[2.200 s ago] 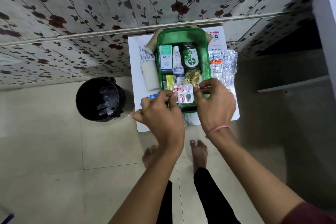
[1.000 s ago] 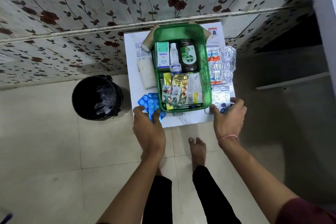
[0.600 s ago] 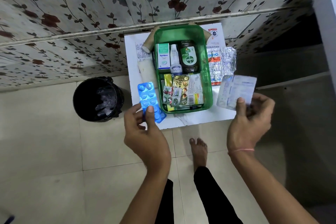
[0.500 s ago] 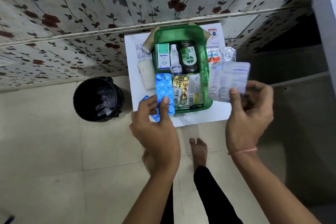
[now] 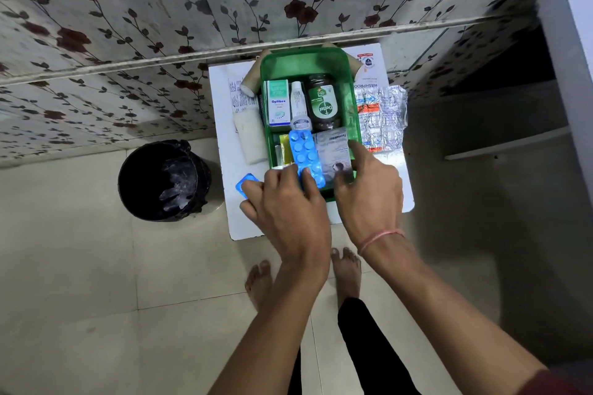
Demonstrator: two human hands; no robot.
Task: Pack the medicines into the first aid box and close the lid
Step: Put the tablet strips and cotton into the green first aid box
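The open green first aid box (image 5: pixel 351 99) stands on a small white table (image 5: pixel 399 192). In its far half are an Optibex carton (image 5: pixel 277 102), a small white bottle (image 5: pixel 298 104) and a brown Dettol bottle (image 5: pixel 324 102). My left hand (image 5: pixel 288 211) holds a blue blister strip (image 5: pixel 305 155) down inside the near half. My right hand (image 5: pixel 369 195) holds a silver blister strip (image 5: pixel 332 149) beside it in the box, thumb on top. A second blue strip (image 5: pixel 245 184) lies on the table under my left fingers.
Several silver blister strips (image 5: pixel 382 118) lie right of the box. A white gauze roll (image 5: pixel 252 138) and a cardboard tube (image 5: pixel 252 86) lie on its left. A black bin (image 5: pixel 163 181) stands on the floor left of the table. A floral wall is behind.
Both hands lifted strips off the table and brought them inward. The blue strip and the silver strip are now down inside the box's near half.
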